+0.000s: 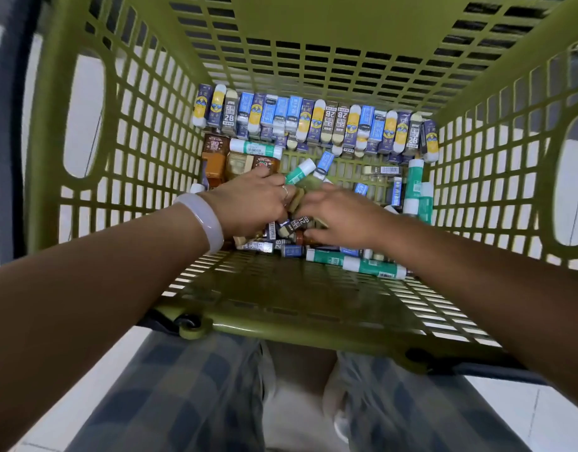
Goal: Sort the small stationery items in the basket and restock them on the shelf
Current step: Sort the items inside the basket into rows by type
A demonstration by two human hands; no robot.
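Green plastic mesh surrounds both my hands as I dig into the loose heap at the bottom of the basket (124,164). My left hand (251,203), with a pale bangle (203,220) on its wrist, has its fingers curled down over a few small packets in the middle of the pile; just which ones it grips I cannot tell, since the knuckles hide them. My right hand (343,216) lies close beside it, fingers spread and blurred over the heap, and whether it holds anything I cannot tell.

Working both hands together over one heap makes sense to me: I would judge I am gathering like with like.

Along the far wall a sorted row of erasers (313,125) already stands upright, packed side by side, so each kind is easy to count and lift out. Brown packets (216,158) sit grouped in the far left corner. Green and white glue sticks (372,267) lie scattered near the front and along the right wall, still unsorted.

No shelf is in view. Beneath the basket I see my checked trousers (183,386) and a pale tiled floor (526,409).
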